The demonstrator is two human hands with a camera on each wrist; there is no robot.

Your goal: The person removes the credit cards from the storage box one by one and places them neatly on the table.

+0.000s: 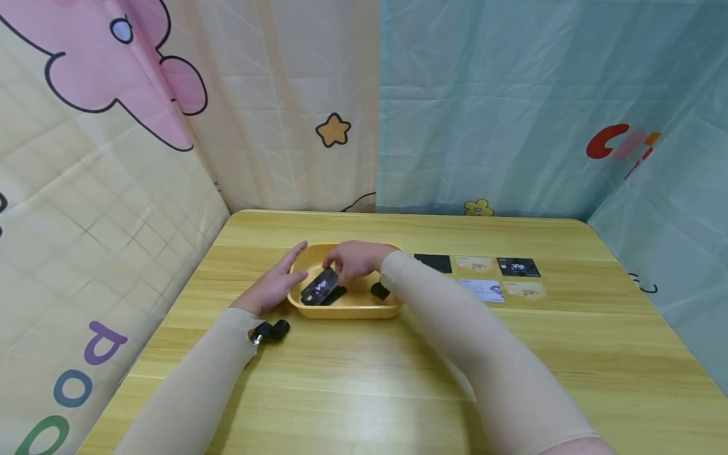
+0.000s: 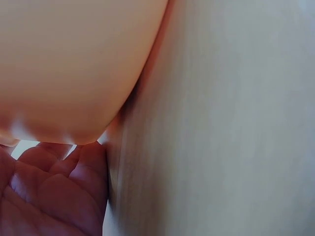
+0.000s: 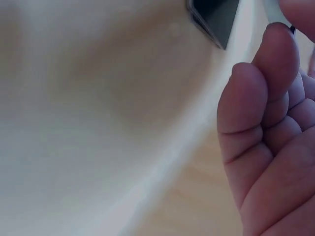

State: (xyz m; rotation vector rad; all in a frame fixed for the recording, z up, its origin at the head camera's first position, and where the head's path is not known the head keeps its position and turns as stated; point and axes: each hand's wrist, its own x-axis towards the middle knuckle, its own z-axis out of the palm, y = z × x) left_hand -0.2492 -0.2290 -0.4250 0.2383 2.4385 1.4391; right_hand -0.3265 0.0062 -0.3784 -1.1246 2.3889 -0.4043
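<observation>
While the black VIP card (image 1: 321, 287) is tilting in the tray (image 1: 352, 308), my right hand (image 1: 355, 260) is pinching it; my left hand (image 1: 275, 284) is resting spread against the rim.

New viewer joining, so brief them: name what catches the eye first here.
The yellow tray at the table's left-centre, where the right hand pinches a black VIP card over it while the left hand rests against its left rim. To the right, five cards lie flat in two rows on the wooden table.
</observation>
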